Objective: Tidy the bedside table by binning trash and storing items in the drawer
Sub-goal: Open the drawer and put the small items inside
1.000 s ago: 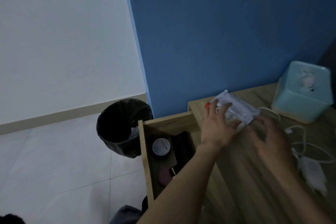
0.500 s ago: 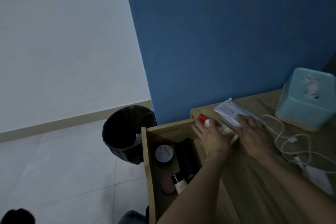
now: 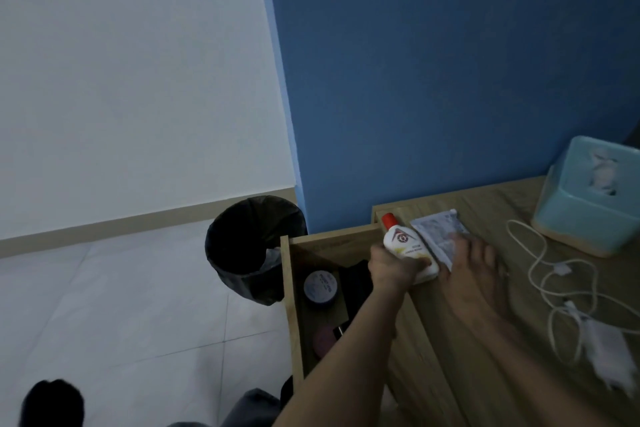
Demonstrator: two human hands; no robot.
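Two hands busy: my left hand [image 3: 391, 267] grips the red-capped bottle [image 3: 403, 241] at the table [image 3: 502, 204] edge beside the open drawer [image 3: 294, 305], likely to stow it, my right hand [image 3: 474, 267] flat, pinning the packet [image 3: 438, 230].

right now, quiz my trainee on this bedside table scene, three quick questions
1. True or false: the drawer is shut.
2. What does the left hand grip? A) a white bottle with a red cap B) a mug C) a phone
3. Fill in: the right hand rests on a flat ____ on the table.
Key: 1 false, it stands open with a round tin inside. 2 A. 3 packet.
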